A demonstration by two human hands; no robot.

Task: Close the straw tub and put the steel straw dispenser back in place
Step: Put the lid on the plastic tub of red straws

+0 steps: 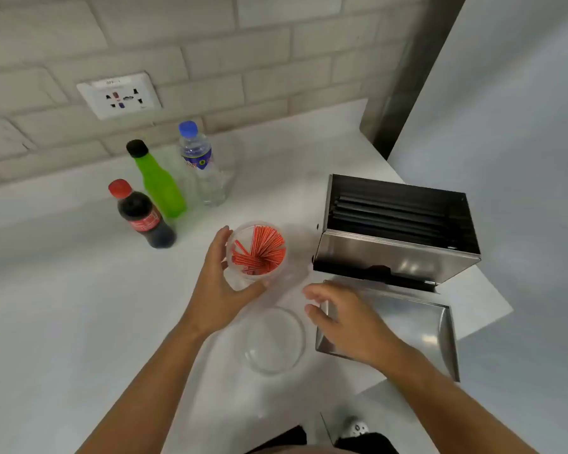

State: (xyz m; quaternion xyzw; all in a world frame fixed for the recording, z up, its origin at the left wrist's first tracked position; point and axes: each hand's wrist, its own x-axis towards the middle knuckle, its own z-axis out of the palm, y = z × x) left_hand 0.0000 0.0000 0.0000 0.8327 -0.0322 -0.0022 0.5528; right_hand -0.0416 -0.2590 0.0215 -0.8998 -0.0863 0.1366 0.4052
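A clear round straw tub [259,276] stands open on the white counter, filled with red straws [259,250]. My left hand [223,280] wraps around its left side. The tub's clear round lid [274,339] lies flat on the counter just in front of it. My right hand [345,322] hovers with spread fingers right of the lid, over the edge of the steel dispenser's open lid [407,326]. The steel straw dispenser [397,231] stands open at the right, holding black straws [387,211].
Three bottles stand at the back left: a cola bottle [145,217], a green bottle [159,181] and a clear water bottle [204,165]. A wall socket [118,95] sits on the tiled wall. The counter ends at a corner [492,309] right of the dispenser.
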